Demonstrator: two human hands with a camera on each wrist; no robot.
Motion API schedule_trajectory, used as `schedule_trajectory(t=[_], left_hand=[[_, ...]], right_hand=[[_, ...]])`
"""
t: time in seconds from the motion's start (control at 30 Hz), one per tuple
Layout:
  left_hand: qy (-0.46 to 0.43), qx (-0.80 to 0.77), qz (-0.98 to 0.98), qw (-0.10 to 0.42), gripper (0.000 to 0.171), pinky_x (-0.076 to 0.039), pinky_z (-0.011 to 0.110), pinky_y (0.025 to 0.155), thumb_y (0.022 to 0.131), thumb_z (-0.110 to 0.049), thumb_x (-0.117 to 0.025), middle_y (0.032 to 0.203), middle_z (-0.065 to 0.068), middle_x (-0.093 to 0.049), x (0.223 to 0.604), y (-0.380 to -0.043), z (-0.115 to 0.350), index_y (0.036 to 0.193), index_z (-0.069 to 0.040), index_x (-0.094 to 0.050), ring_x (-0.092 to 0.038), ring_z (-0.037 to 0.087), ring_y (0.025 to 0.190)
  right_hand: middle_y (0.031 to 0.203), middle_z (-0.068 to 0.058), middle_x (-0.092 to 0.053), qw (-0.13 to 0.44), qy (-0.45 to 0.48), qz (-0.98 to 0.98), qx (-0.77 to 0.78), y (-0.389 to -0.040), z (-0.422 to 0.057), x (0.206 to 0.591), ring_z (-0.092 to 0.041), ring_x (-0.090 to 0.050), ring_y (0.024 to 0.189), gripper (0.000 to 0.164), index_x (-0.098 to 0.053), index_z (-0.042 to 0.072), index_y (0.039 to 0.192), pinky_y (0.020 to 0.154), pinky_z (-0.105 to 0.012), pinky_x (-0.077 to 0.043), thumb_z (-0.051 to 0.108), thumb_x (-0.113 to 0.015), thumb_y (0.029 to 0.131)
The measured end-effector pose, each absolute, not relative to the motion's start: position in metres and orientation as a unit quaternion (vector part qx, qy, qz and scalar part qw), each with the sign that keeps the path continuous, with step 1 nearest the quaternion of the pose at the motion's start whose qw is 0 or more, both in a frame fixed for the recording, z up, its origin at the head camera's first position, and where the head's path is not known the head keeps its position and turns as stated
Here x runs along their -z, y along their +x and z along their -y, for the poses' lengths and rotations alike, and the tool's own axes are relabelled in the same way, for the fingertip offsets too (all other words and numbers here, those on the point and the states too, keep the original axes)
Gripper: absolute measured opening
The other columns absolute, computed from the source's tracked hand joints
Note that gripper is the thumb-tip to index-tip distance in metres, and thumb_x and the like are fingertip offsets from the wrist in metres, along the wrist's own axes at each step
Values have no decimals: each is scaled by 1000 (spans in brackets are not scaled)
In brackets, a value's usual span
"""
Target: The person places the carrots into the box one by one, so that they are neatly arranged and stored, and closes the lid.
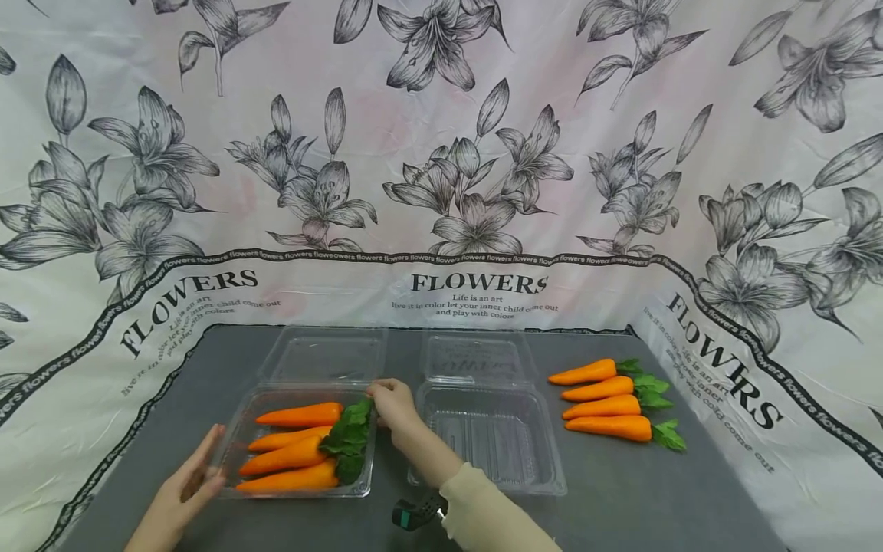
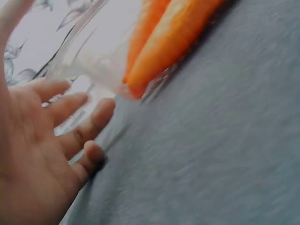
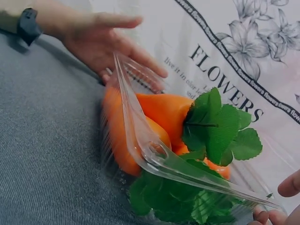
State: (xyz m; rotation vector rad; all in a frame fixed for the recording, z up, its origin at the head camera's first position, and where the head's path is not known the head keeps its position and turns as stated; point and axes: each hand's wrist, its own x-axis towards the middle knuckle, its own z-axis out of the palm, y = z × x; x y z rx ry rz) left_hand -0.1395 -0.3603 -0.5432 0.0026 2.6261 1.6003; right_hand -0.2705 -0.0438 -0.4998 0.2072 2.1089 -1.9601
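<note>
A clear plastic clamshell container (image 1: 369, 484) lies at the left with its lid (image 1: 324, 359) folded back. Inside are several orange carrots (image 1: 288, 456), their green leaves (image 1: 350, 438) bunched toward the right wall. My left hand (image 1: 181, 491) is beside the container's left wall, fingers extended; in the left wrist view a small gap shows between the fingertips (image 2: 108, 107) and the plastic. At the back right corner, my right hand (image 1: 395, 406) holds the rim with curled fingers. Only its fingertips (image 3: 289, 183) show in the right wrist view, at the corner.
To the right stands a second clear container (image 1: 557, 484) with its lid (image 1: 477, 359) back and nothing inside. Several more carrots (image 1: 607, 428) lie in a column farther right. A flower-printed cloth (image 1: 476, 295) hangs behind the grey table (image 1: 621, 498).
</note>
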Motion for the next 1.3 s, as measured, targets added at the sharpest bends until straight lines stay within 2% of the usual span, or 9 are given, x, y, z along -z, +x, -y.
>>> schedule_trajectory(t=[0.07, 0.23, 0.37, 0.47, 0.6, 0.73, 0.83, 1.0, 1.3], left_hand=[[1, -539, -841, 51, 62, -48, 22, 77, 119, -31, -28, 151, -32, -35, 539, -143, 368, 170, -1, -7, -57, -9, 107], [-73, -514, -850, 85, 73, -51, 30, 75, 117, -48, -29, 130, -31, -58, 525, -152, 379, 169, 1, -16, -64, 3, 93], [-91, -478, -868, 99, 78, -57, 34, 83, 114, -51, -42, 150, 14, -61, 524, -161, 385, 168, 1, -21, -65, -2, 94], [-99, -519, -841, 117, 79, -56, 32, 86, 113, -51, -45, 140, 2, -68, 527, -171, 390, 169, -1, -20, -64, 0, 95], [-99, -626, -764, 119, 49, -52, 28, 82, 114, -50, -41, 116, -31, -66, 530, -184, 397, 160, -33, -44, -62, 7, 98], [-79, -673, -726, 113, 23, -51, 26, 83, 115, -47, -39, 114, -31, -69, 525, -199, 401, 121, -55, -60, -63, 4, 99], [-67, -654, -745, 113, 31, -51, 26, 85, 115, -49, -39, 115, -32, -67, 517, -210, 397, 141, -46, -57, -63, 2, 102], [-43, -617, -777, 117, 68, -51, 28, 87, 114, -51, -41, 117, -34, -65, 512, -227, 389, 168, -10, -31, -62, 3, 105], [-19, -587, -797, 140, 74, -52, 39, 103, 113, -44, -52, 139, -10, -64, 520, -246, 377, 168, -3, -26, -60, 4, 114]], right_hand=[[116, -10, -68, 123, 69, -724, 675, -271, 42, 499, -16, -57, 85, 33, -65, -1, 130, 67, -27, -47, 13, -63, 99], [101, -6, -64, 118, 57, -720, 682, -270, 39, 498, -13, -55, 77, 31, -63, -4, 127, 65, -25, -45, 4, -63, 97], [90, -1, -60, 118, 37, -724, 678, -268, 37, 498, -11, -53, 71, 33, -63, -6, 130, 61, -23, -43, 3, -64, 98], [89, -2, -62, 117, 29, -726, 677, -266, 36, 498, -11, -53, 70, 34, -63, -6, 131, 61, -23, -42, 3, -65, 99], [97, -8, -69, 116, 26, -719, 685, -265, 34, 498, -11, -54, 70, 34, -64, -7, 132, 61, -24, -42, 3, -65, 100], [103, -10, -72, 119, 29, -708, 696, -267, 33, 497, -10, -54, 69, 34, -64, -7, 132, 62, -23, -44, 3, -66, 100], [103, -10, -72, 123, 28, -704, 699, -269, 31, 498, -10, -54, 69, 34, -64, -7, 132, 63, -23, -45, 3, -67, 99], [102, -7, -70, 135, 27, -698, 702, -272, 31, 501, -9, -54, 68, 36, -62, -5, 134, 62, -22, -43, 3, -67, 100], [103, -8, -70, 146, 35, -682, 715, -274, 31, 503, -9, -53, 68, 36, -59, -5, 135, 60, -20, -40, 2, -66, 100]])
